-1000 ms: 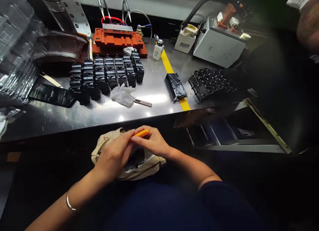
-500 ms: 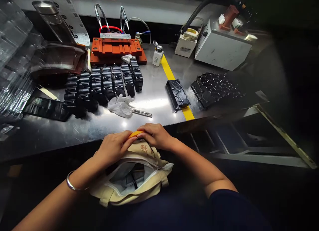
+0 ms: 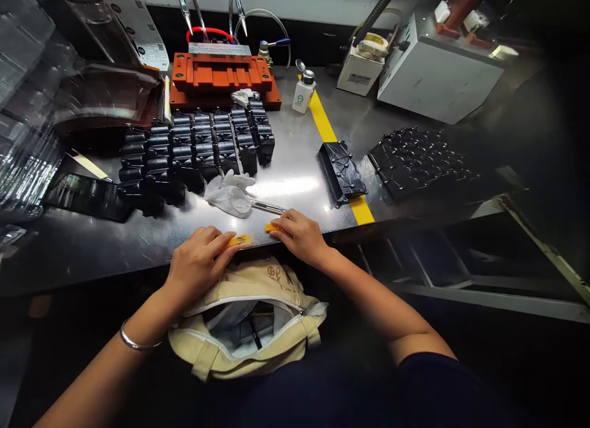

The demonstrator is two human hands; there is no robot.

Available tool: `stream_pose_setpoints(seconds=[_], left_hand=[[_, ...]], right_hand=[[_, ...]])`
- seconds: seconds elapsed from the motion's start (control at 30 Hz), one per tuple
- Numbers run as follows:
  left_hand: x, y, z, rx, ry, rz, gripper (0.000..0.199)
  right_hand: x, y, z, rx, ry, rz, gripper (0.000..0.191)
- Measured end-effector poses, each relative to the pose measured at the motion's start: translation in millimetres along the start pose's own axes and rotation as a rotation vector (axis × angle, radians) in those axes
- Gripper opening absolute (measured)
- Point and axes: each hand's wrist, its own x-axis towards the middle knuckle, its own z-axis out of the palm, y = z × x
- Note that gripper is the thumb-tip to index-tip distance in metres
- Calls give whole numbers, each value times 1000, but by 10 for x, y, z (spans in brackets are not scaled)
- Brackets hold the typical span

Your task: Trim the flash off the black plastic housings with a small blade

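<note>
At the smooth, shiny metal bench's point(image 3: 295, 163) front edge, just beyond a creased beige cloth bag point(image 3: 276, 355) (its top gaping), the left hand point(image 3: 196, 259) pinches a slim yellow piece point(image 3: 239, 239) between nearly closed fingers. The right hand point(image 3: 299, 234), likewise curled, grips a stubby orange piece point(image 3: 270, 228), apart from the first.

Near centre, the left hand point(image 3: 196, 262) and right hand point(image 3: 302, 237) each partly hide an orange piece point(image 3: 239, 239), the inside of the beige bag point(image 3: 276, 349) at lower centre is too dark to tell, and the clear plastic stack point(image 3: 27, 126) is cut off by the left edge.
</note>
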Motion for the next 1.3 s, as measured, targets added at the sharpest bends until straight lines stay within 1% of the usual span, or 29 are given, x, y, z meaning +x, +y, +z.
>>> stream_pose_setpoints(seconds=[0.07,0.17,0.23,0.33,0.53,0.7,0.87,1.07,1.17,1.3], left_hand=[[38,-29,27,3,-4,27,34],[36,-122,66,3,-98,12,40],[-7,-184,72,-33,-154,-43,43],[-87,-222,45,-118,-190,-109,45],[-154,-162,-20,-185,-229,-91,51],[-164,-122,-63,-223,-265,-121,50],[-169,-93,-77,-239,-297,-146,49],[-169,-72,-64,-213,-290,-118,42],[-164,-58,-66,-202,-288,-111,41],[-163,-45,-65,-189,-295,-93,44]], right_hand=[[18,-36,27,-123,-13,18,23],[12,-88,-7,-162,16,18,31],[-11,-123,-42,-151,46,-15,27],[-39,-187,-51,-121,52,-100,20],[7,-343,64,-77,-69,-205,23],[23,-417,131,-69,-148,-213,22],[13,-436,151,-52,-172,-223,24],[19,-464,138,-67,-156,-258,24],[37,-490,123,-125,-183,-271,24],[65,-529,88,-258,-232,-297,27]])
